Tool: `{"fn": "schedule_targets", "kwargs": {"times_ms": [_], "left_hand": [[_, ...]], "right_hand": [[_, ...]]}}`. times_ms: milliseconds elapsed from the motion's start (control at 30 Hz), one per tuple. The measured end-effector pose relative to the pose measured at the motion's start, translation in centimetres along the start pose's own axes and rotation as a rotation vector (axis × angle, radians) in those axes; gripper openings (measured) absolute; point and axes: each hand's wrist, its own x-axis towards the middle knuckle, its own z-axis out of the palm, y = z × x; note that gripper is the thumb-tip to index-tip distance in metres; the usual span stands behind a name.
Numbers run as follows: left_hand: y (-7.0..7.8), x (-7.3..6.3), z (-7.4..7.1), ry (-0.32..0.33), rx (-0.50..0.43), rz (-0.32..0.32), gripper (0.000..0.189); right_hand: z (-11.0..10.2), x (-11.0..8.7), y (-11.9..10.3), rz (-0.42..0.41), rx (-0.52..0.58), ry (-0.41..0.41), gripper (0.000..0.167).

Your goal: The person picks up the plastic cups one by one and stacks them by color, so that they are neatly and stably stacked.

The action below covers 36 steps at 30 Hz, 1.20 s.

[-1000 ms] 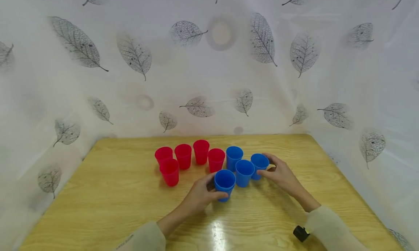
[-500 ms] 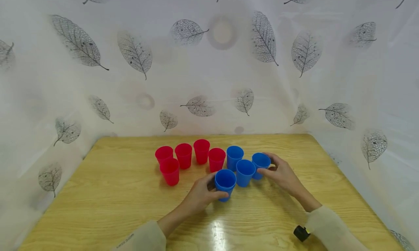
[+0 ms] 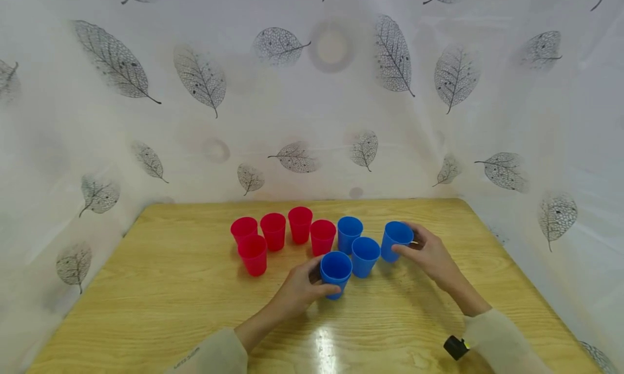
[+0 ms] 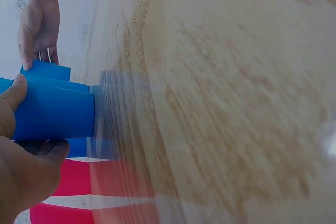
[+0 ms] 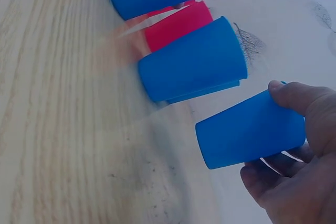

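Note:
My left hand [image 3: 299, 290] grips two nested blue cups [image 3: 335, 275] near the middle of the table, thumb in front and fingers behind. In the left wrist view the held cups [image 4: 58, 111] stand upright with their base at the tabletop. My right hand [image 3: 429, 255] holds a single blue cup [image 3: 396, 242] at the right of the group. In the right wrist view that cup [image 5: 249, 129] is pinched between thumb and fingers, its base raised off the wood. Between the hands stand two more blue cups, a nearer one [image 3: 365, 257] and a farther one [image 3: 349, 234].
Several red cups stand upright left of the blue ones, among them a front one [image 3: 253, 256] and a right one [image 3: 323, 237]. The wooden table [image 3: 170, 287] meets a leaf-patterned curtain [image 3: 312, 108] at the back and sides. A black device [image 3: 455, 347] sits at my right sleeve.
My right hand has lifted its blue cup and moved it right, apart from the neighbouring blue cups. My left hand and its nested cups have stayed put.

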Motion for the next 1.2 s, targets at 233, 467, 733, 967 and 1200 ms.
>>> {"fn": "schedule_targets", "kwargs": {"times_ms": [233, 467, 733, 967, 1200], "left_hand": [[0.0, 0.0, -0.1, 0.001, 0.005, 0.004, 0.07], [0.0, -0.1, 0.0, 0.002, 0.008, 0.017, 0.07], [0.1, -0.1, 0.0, 0.007, 0.009, -0.006, 0.071], [0.0, 0.0, 0.0, 0.003, 0.005, -0.008, 0.07], [0.1, 0.1, -0.1, -0.008, -0.017, -0.006, 0.069]], "right_hand": [[-0.9, -0.2, -1.5, -0.034, 0.053, 0.017, 0.067], [-1.7, -0.4, -3.8, -0.102, 0.077, 0.018, 0.064], [-1.3, -1.2, -6.7, -0.151, 0.107, -0.026, 0.06], [0.0, -1.4, -7.9, -0.187, 0.14, -0.077, 0.062], [1.4, -1.2, -8.0, -0.21, 0.163, -0.119, 0.059]]}}
